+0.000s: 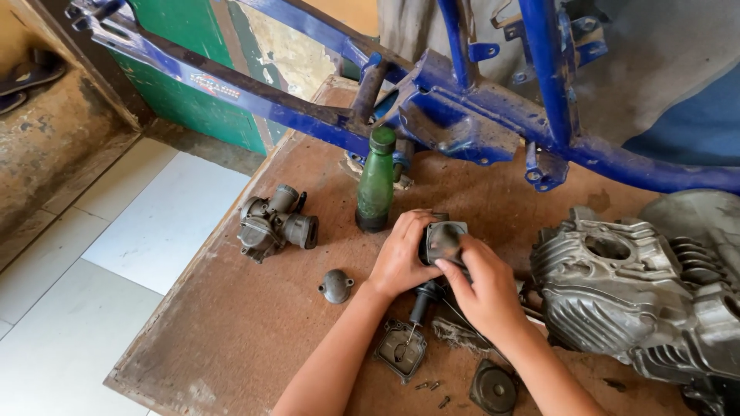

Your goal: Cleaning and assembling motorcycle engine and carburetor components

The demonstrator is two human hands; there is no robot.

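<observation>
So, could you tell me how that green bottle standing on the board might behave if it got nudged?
The green bottle is tall and narrow on a small base, so it would probably tip rather than slide. Being round, it would likely roll once down. It stands close to the left hand.

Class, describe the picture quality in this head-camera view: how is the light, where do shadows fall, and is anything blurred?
Head view: soft, even daylight; the green bottle and carburettor cast short, faint shadows on the brown board; pale floor tiles look bright, slightly washed out; both hands, left and right, stay sharp, no evident motion blur.
</observation>
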